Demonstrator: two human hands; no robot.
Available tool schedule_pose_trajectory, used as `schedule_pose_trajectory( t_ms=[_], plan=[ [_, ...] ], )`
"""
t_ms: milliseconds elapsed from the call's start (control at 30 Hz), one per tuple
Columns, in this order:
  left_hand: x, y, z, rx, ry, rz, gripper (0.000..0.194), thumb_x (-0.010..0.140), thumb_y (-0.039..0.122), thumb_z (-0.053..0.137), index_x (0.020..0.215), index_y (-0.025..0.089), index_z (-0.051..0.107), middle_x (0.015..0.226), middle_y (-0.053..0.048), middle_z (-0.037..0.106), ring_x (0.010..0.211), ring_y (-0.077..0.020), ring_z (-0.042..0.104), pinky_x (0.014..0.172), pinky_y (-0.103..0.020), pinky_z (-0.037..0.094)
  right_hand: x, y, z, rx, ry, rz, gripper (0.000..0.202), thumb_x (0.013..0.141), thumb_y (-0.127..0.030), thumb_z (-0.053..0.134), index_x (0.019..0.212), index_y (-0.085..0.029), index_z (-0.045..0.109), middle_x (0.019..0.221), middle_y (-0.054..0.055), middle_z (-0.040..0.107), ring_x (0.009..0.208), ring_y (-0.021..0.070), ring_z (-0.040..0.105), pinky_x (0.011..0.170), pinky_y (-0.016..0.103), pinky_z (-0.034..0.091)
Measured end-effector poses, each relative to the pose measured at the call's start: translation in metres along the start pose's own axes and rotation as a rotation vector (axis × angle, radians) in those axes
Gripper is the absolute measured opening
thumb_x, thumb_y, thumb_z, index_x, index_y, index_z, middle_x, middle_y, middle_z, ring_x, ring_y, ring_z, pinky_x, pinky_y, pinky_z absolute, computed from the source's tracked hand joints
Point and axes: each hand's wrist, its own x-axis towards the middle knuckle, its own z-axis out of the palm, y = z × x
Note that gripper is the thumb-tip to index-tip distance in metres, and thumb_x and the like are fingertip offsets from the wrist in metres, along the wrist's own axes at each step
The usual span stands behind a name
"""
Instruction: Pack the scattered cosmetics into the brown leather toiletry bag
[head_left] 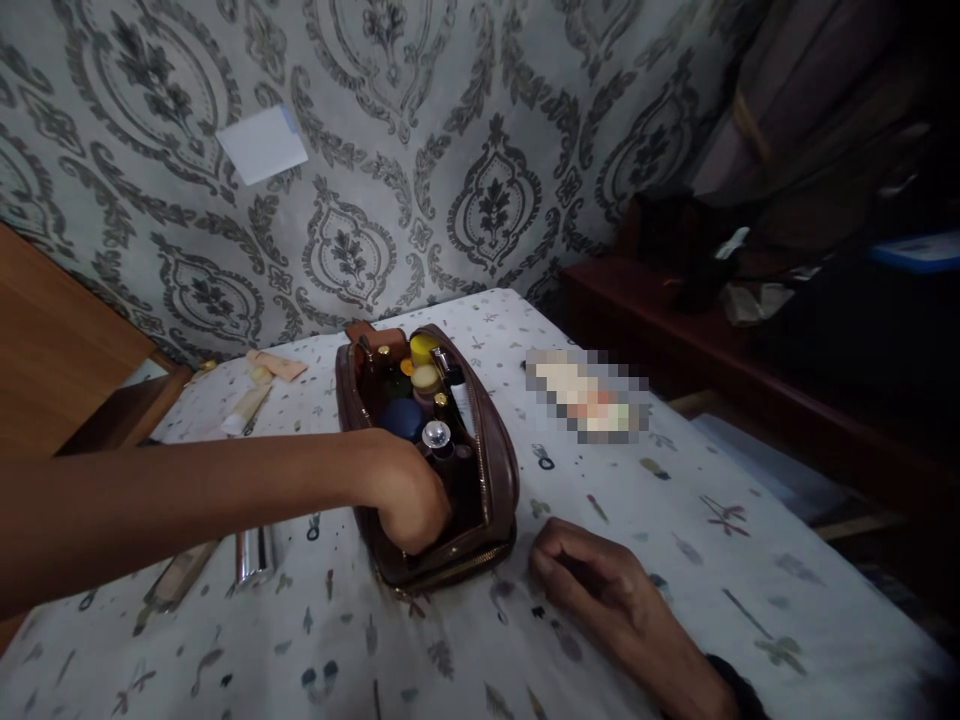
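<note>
A brown leather toiletry bag (504, 470) stands unzipped on the patterned cloth. My left hand (412, 495) reaches down into its near end, and the bag's wall hides the fingers. Close to that hand are a silver-capped bottle (436, 434) and a round dark blue lid (403, 420). Farther back in the bag sit a jar with a cream lid (426, 380), a yellow item (424, 349), a white tube (459, 395) and small gold-capped bottles. My right hand (592, 585) rests on the cloth beside the bag, its fingers loosely curled with nothing visible in them.
Tubes (247, 408) lie on the cloth at the left. A silver cylinder (253, 557) and a beige bottle (181, 577) are partly under my left forearm. A pixelated object (589, 398) lies right of the bag. Behind is a patterned wall (420, 200); dark red furniture (622, 310) stands right.
</note>
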Motion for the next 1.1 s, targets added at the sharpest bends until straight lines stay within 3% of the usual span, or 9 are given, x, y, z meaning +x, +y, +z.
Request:
schedule_pose_trajectory(
  t_ms=[100,233,333,500,700,833,967,1033,1100],
  plan=[
    [0.007,0.001,-0.003,0.017,-0.214,0.135,0.024,0.062,0.009,0.063,0.042,0.022,0.059,0.072,-0.006,0.075,0.074,-0.0235,0.068,0.068,-0.031,0.051,0.001,0.000,0.001,-0.008,-0.001,-0.012,0.039,0.093,-0.047,0.047,0.065,-0.021,0.051,0.063,0.001,0.052,0.059,0.0140,0.047,0.054,0.025,0.041],
    [0.014,0.000,0.005,-0.099,-0.151,0.061,0.038,0.051,0.006,0.065,0.028,0.023,0.040,0.046,-0.001,0.062,0.059,-0.0207,0.062,0.059,-0.029,0.049,0.002,0.000,0.001,-0.009,0.006,-0.025,0.038,0.093,-0.045,0.048,0.064,-0.021,0.050,0.063,0.001,0.052,0.059,0.0139,0.047,0.054,0.024,0.040],
    [0.015,-0.001,0.009,-0.111,-0.099,0.077,0.042,0.049,0.004,0.065,0.027,0.022,0.034,0.041,-0.001,0.058,0.053,-0.0197,0.059,0.056,-0.029,0.046,0.002,0.000,0.000,-0.006,0.006,-0.021,0.037,0.092,-0.045,0.049,0.064,-0.021,0.050,0.063,0.000,0.051,0.058,0.0136,0.046,0.053,0.024,0.039],
    [0.015,-0.002,0.015,-0.069,-0.104,0.055,0.035,0.052,0.006,0.065,0.031,0.023,0.042,0.048,-0.003,0.064,0.063,-0.0219,0.063,0.066,-0.031,0.050,0.000,0.001,0.001,-0.014,-0.005,-0.018,0.038,0.092,-0.046,0.048,0.065,-0.020,0.051,0.063,0.000,0.051,0.059,0.0138,0.046,0.054,0.025,0.039],
    [0.013,-0.005,0.019,-0.190,-0.009,0.070,0.032,0.050,0.008,0.065,0.031,0.023,0.045,0.053,-0.003,0.066,0.068,-0.0246,0.065,0.071,-0.035,0.050,0.001,0.001,0.000,0.007,-0.012,-0.016,0.037,0.093,-0.045,0.048,0.065,-0.021,0.050,0.063,0.000,0.051,0.059,0.0136,0.045,0.054,0.025,0.039],
    [0.003,0.009,-0.004,-0.046,-0.089,0.087,0.037,0.055,0.005,0.065,0.030,0.021,0.042,0.055,-0.005,0.068,0.061,-0.0224,0.064,0.062,-0.032,0.047,0.001,0.000,-0.001,-0.008,-0.009,-0.028,0.037,0.092,-0.045,0.048,0.064,-0.021,0.049,0.063,0.000,0.051,0.059,0.0140,0.046,0.055,0.025,0.039],
    [-0.017,0.026,-0.041,0.110,-0.207,0.000,0.021,0.069,0.010,0.065,0.050,0.018,0.066,0.068,-0.009,0.074,0.059,-0.0198,0.063,0.054,-0.029,0.045,0.001,-0.001,0.000,-0.012,-0.010,-0.016,0.038,0.092,-0.047,0.048,0.064,-0.021,0.049,0.063,0.000,0.050,0.059,0.0140,0.046,0.055,0.025,0.039],
    [-0.035,0.028,-0.053,0.127,-0.173,-0.014,0.017,0.071,0.011,0.065,0.057,0.017,0.070,0.068,-0.008,0.074,0.056,-0.0184,0.062,0.051,-0.028,0.043,0.001,0.000,0.001,-0.021,-0.016,-0.009,0.039,0.093,-0.048,0.047,0.064,-0.021,0.047,0.062,0.000,0.050,0.058,0.0139,0.045,0.054,0.025,0.040],
    [-0.057,0.027,-0.056,0.107,-0.014,0.021,0.015,0.072,0.012,0.066,0.058,0.019,0.070,0.067,-0.005,0.073,0.055,-0.0167,0.061,0.053,-0.027,0.044,0.001,0.001,0.001,-0.041,-0.015,-0.011,0.041,0.093,-0.050,0.045,0.064,-0.021,0.046,0.061,0.000,0.049,0.058,0.0140,0.045,0.054,0.025,0.040]
  ],
)
